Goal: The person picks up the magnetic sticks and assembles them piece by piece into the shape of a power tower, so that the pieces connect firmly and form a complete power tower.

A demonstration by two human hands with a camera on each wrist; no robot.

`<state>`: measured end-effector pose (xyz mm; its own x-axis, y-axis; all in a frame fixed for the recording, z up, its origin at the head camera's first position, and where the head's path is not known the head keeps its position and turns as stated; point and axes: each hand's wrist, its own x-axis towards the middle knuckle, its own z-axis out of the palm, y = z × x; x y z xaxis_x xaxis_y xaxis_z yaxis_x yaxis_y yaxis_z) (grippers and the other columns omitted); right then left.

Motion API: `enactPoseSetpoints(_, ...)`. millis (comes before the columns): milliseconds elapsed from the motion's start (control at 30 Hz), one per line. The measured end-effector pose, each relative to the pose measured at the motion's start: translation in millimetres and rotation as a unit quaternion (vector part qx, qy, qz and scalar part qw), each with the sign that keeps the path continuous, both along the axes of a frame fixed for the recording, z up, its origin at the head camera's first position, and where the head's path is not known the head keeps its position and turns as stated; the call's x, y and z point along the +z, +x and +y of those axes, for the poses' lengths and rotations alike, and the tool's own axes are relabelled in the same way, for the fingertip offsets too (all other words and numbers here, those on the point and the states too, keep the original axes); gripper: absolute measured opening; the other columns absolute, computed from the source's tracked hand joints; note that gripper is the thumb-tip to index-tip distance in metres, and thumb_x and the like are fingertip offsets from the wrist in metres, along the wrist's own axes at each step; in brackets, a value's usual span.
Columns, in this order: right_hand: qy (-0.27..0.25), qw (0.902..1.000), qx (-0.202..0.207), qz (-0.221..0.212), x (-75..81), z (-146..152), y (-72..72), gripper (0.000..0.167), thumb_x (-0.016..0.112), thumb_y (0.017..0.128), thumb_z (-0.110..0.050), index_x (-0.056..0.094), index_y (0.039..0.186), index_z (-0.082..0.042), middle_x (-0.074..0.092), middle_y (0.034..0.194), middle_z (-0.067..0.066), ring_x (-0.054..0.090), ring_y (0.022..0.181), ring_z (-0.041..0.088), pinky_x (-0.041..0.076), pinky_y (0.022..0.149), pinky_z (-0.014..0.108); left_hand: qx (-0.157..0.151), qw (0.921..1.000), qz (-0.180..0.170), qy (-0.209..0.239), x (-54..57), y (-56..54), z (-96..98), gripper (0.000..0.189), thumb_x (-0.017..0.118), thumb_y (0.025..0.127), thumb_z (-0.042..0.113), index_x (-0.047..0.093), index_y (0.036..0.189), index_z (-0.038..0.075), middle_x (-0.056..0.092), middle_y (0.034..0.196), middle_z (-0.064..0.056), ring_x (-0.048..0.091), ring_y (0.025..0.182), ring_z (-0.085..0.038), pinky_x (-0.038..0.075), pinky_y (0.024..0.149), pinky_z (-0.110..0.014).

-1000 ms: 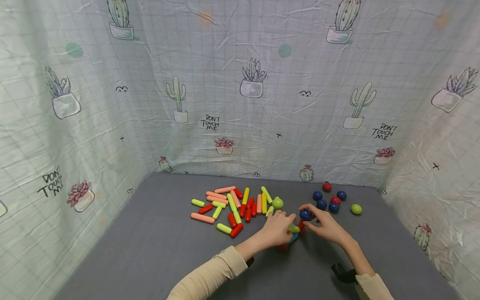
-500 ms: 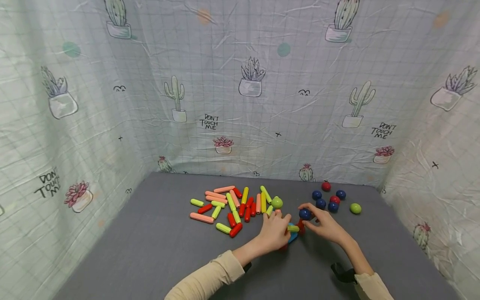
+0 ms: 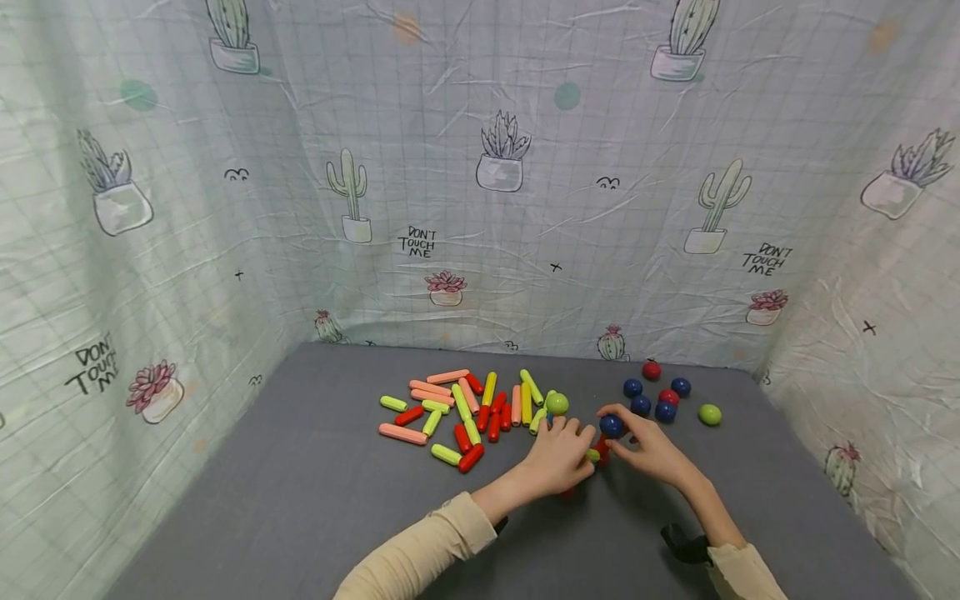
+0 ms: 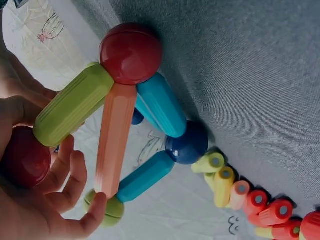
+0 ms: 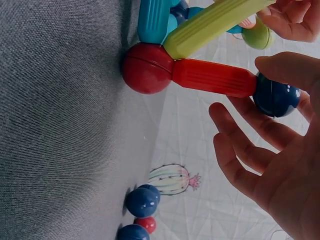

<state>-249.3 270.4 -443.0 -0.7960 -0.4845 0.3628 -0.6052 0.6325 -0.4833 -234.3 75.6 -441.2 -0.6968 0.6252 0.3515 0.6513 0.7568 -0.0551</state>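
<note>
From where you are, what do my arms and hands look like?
Your left sleeve and right sleeve are plain beige. The left hand and right hand wear no gloves. A black piece shows near the right cuff, a smaller black bit near the left.

Glossy plastic balls [image 5: 146, 69], matt cloth [image 5: 65, 125]

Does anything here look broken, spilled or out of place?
Nothing looks broken or spilled: the stick-and-ball build shows no visible damage. The only mild oddity is a green ball sitting apart, right of the clustered blue and red balls. The loose sticks lie at mixed angles, as if casually scattered.
</note>
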Motion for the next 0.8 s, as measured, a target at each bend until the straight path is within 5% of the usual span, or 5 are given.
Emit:
enactPoseSetpoints(167,-0.002,1.0000,0.002,0.004,-2.0,-1,-1.0,0.047,0.065,0.078,-0.005,0.046,0.120,-0.013,0.058,0.111,0.013,0.055,0.080,0.009,0.047,0.061,0.028,0.012,0.9999,-0.003,-0.001,3.0,2.3,-2.4,0.028,0.060,0.080,0.037,0.054,0.101,0.020,0.055,0.090,0.000,0.051,0.084,-0.018,0.037,0.069,-0.037)
enactPoseSetpoints(333,0.010,0.9989,-0.012,-0.044,-6.2,5,-2.2,0.061,0.067,0.076,-0.009,0.036,0.129,-0.003,0.062,0.098,0.014,0.060,0.078,0.021,0.047,0.059,0.028,0.043,0.9963,0.009,0.075,0.8,8.9,-14.1,0.063,0.066,0.069,0.055,0.047,0.113,0.014,0.055,0.100,-0.003,0.051,0.088,-0.019,0.037,0.071,-0.036)
enactPoseSetpoints(433,0.053,0.9957,-0.007,-0.076,-12.5,12,-4.8,0.050,0.067,0.078,-0.014,0.044,0.120,0.001,0.063,0.092,0.015,0.061,0.080,0.028,0.049,0.062,0.031,0.072,0.9926,-0.015,0.097,-6.6,12.4,-26.8,0.072,0.068,0.064,0.060,0.049,0.112,0.011,0.057,0.100,-0.003,0.051,0.085,-0.018,0.039,0.071,-0.035)
enactPoseSetpoints(533,0.085,0.9931,0.020,-0.078,-21.2,17,-8.9,0.034,0.065,0.079,-0.015,0.054,0.106,0.002,0.063,0.093,0.015,0.060,0.082,0.030,0.050,0.067,0.033,0.081,0.9926,-0.056,0.072,-18.1,12.6,-37.5,0.058,0.068,0.064,0.058,0.056,0.099,0.013,0.059,0.087,-0.001,0.048,0.074,-0.016,0.036,0.067,-0.034)
enactPoseSetpoints(800,0.097,0.9917,0.061,-0.058,-35.7,21,-13.8,0.023,0.065,0.079,-0.015,0.062,0.097,-0.001,0.066,0.088,0.012,0.063,0.078,0.024,0.050,0.068,0.032,0.026,0.9921,-0.114,0.045,-41.6,5.4,-42.0,0.031,0.068,0.068,0.052,0.064,0.079,0.024,0.056,0.068,0.006,0.041,0.062,-0.011,0.028,0.062,-0.033)
